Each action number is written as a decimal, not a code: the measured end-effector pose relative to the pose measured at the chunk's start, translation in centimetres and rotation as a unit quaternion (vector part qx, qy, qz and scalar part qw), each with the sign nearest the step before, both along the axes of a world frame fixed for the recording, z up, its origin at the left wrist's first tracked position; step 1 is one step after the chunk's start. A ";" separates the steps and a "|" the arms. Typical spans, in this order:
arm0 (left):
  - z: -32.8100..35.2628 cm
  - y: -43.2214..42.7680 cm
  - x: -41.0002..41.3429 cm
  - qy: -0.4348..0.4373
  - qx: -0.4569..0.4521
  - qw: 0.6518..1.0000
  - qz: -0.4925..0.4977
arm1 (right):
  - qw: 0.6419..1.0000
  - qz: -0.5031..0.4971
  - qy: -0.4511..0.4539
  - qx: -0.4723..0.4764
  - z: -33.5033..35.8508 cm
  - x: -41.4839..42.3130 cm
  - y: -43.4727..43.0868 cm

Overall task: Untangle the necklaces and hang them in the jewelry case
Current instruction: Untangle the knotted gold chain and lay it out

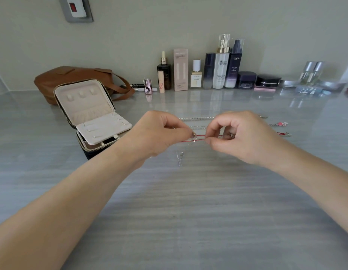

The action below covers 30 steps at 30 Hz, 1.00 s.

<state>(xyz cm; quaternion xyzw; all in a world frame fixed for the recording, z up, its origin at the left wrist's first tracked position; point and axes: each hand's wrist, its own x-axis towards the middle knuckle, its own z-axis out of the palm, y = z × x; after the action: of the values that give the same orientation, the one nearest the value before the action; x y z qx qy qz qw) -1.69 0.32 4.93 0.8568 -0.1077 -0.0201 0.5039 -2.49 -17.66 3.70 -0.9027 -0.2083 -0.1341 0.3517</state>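
Two hands pinch a red cord necklace above a grey countertop, beside an open jewelry case.

The grey countertop (188, 211) fills the view; at its far left a brown bag (71, 76) lies against the wall, and just in front of it the jewelry case (87, 106) stands open, lid tilted back and a pale insert panel resting across its base. A row of cosmetic bottles (220, 69) lines the wall. At centre, the left hand (159, 133) and right hand (243, 137), close together, each pinch the red cord necklace (200, 138) between thumb and fingertips. Behind them silver chains (196, 118) lie stretched out on the countertop, and a thin silver strand (180, 158) hangs below the left hand.
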 end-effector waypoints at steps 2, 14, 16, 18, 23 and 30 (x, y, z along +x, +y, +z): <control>-0.1 -0.1 0.0 0.006 -0.001 1.000 -0.008 | 1.000 0.002 0.006 -0.009 -0.1 -0.1 0.1; -1.0 -0.7 -0.1 0.005 0.042 0.998 -0.035 | 0.998 -0.008 -0.008 -0.065 -0.1 -0.9 0.8; -1.0 -0.7 -0.1 0.008 0.043 0.999 -0.032 | 0.997 -0.009 -0.017 -0.077 -0.1 -1.0 0.9; -1.1 -0.7 -0.1 0.014 0.037 0.999 -0.026 | 0.995 -0.015 -0.031 -0.091 -0.1 -0.9 0.9; -1.2 -0.7 0.0 0.034 0.035 0.998 -0.028 | 0.989 -0.024 -0.078 -0.121 -0.4 -0.8 1.0; -1.0 -0.5 0.2 0.041 0.052 0.998 -0.012 | 0.994 -0.031 -0.066 -0.081 -0.3 -0.6 0.9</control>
<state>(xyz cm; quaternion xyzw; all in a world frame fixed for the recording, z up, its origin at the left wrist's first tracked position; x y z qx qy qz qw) -1.48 -0.14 3.91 0.8788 -0.0954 -0.0670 0.4627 -3.07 -16.76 3.40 -0.9234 -0.2135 -0.1872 0.2584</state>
